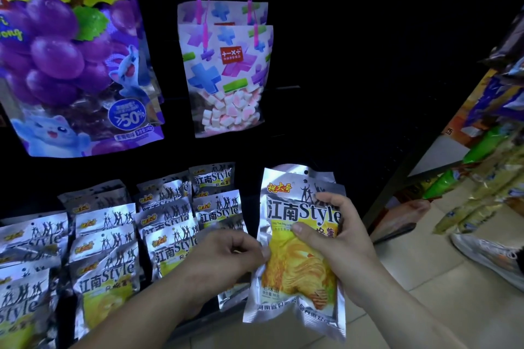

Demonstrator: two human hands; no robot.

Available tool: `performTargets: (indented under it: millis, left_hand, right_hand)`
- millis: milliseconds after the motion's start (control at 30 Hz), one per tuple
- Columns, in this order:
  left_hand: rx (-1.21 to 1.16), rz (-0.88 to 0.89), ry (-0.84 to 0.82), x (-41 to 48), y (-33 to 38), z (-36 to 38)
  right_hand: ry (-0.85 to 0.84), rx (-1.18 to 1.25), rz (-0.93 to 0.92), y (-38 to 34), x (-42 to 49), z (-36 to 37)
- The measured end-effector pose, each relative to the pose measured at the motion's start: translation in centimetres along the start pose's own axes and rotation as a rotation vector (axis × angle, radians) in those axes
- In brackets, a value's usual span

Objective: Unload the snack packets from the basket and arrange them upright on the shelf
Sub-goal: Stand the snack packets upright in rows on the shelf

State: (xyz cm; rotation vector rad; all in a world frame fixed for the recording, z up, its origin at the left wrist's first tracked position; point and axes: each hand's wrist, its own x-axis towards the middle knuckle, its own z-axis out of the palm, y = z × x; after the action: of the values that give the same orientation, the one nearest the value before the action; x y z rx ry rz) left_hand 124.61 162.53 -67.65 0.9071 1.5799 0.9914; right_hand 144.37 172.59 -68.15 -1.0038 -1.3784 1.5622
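Silver-and-yellow foil snack packet stack (pixel 295 272) is held upright just in front of dark shelf (pixel 252 201), rt end. Right hand (pixel 337 235) grips it, thumb across front; left hand (pixel 226 252) pinches its left edge. Same packets (pixel 107 235) stand in rows on shelf at left. Beige tiled floor (pixel 425 292) lies below rt. Shelf back is too dark to read; no. of packets in stack is unclear; purple grape bag (pixel 71 51) is cut off top-left.
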Motion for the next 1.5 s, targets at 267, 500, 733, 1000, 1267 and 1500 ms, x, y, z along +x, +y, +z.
performTargets:
  millis: [267, 500, 733, 1000, 1267, 1500]
  left_hand:
    - [0.012, 0.060, 0.103, -0.2, 0.1, 0.0]
    - [0.025, 0.087, 0.119, -0.2, 0.1, 0.0]
    - [-0.255, 0.152, 0.140, 0.0, 0.5, -0.2]
    - [-0.166, 0.244, 0.215, -0.6, 1.1, -0.2]
    - [-0.086, 0.261, 0.129, -1.0, 1.2, -1.2]
    - [-0.027, 0.259, 0.104, -0.8, 0.2, -1.2]
  right_hand:
    - [-0.040, 0.020, 0.051, -1.2, -0.3, 0.0]
    - [-0.059, -0.001, 0.017, -1.6, -0.7, 0.0]
    - [-0.182, -0.082, 0.038, -1.9, -1.4, 0.5]
    - [-0.265, -0.132, 0.080, -1.7, -1.7, 0.5]
    - [-0.238, -0.047, 0.117, -1.4, -1.0, -0.4]
    - [-0.311, -0.136, 0.109, -0.8, -0.8, -0.2]
